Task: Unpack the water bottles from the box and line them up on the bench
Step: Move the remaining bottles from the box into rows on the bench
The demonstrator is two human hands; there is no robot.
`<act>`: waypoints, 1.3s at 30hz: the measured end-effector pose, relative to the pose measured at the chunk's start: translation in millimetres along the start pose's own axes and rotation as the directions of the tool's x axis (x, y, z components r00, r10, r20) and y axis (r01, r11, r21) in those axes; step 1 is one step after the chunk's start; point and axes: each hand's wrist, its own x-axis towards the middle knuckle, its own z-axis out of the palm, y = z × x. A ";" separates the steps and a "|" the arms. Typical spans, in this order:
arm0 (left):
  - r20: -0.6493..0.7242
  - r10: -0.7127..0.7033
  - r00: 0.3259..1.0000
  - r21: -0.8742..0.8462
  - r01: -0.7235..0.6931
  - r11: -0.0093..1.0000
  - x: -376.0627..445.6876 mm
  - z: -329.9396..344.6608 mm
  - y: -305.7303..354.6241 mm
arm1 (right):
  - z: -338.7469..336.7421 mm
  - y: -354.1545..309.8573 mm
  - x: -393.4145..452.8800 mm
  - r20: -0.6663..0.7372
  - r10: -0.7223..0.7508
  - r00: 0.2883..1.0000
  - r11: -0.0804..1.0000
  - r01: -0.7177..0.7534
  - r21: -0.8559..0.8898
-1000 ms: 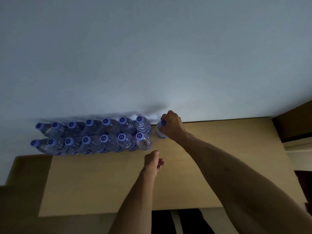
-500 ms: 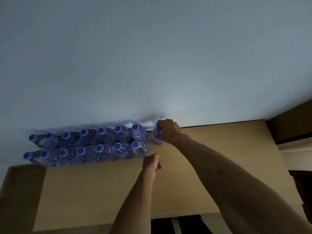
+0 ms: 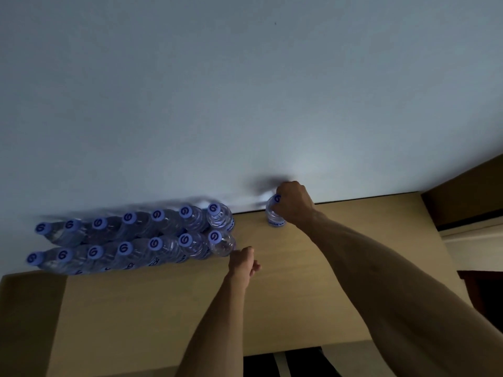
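Two rows of several clear water bottles with blue caps [image 3: 152, 238] stand along the back of the wooden bench [image 3: 168, 308], by the wall. My right hand [image 3: 295, 204] grips the top of one more water bottle [image 3: 273, 217], which stands upright at the wall, a gap to the right of the back row. My left hand [image 3: 243, 261] hovers with curled fingers and holds nothing, just right of the front row's last bottle [image 3: 221, 242]. The box is out of view.
A pale wall [image 3: 245, 91] rises right behind the bottles. Bare bench top stretches to the right of the held bottle and in front of the rows. A dark wooden unit [image 3: 468, 194] borders the bench at the right.
My right hand has shifted its bottle to the right, widening the gap from the back row. My left hand stays by the front row's end.
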 end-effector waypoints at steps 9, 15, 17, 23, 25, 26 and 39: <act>0.016 0.011 1.000 0.024 -0.012 1.000 -1.0 6.0 3.3 | 15.9 -22.2 0.2 0.052 -0.163 0.985 0.985 0.165 -0.052; 0.022 0.000 1.000 0.098 -0.002 0.995 -6.4 -5.2 -5.6 | 19.2 -25.7 -2.6 0.120 -0.079 0.990 0.994 0.087 -0.070; 0.020 0.014 1.000 0.110 -0.017 0.994 -8.8 -9.0 -3.8 | 14.1 -21.3 -5.2 0.153 0.009 0.988 0.998 0.001 -0.067; 0.059 0.086 0.995 0.176 -0.095 0.980 -16.0 -1.8 10.1 | 7.2 -2.1 -28.4 0.172 0.128 0.977 0.989 -0.113 -0.094; 0.079 0.098 0.992 0.236 -0.115 0.965 -19.1 7.0 11.0 | 6.4 8.3 -41.0 0.166 0.167 0.972 0.983 -0.150 -0.109; 0.088 0.107 0.990 0.274 -0.127 0.953 -21.4 13.2 10.4 | 6.0 15.1 -48.3 0.157 0.188 0.970 0.979 -0.171 -0.111; 0.248 0.257 0.934 0.631 -0.358 0.689 -122.1 173.9 5.1 | -67.2 177.1 -189.2 -0.092 0.443 0.892 0.889 -0.424 0.171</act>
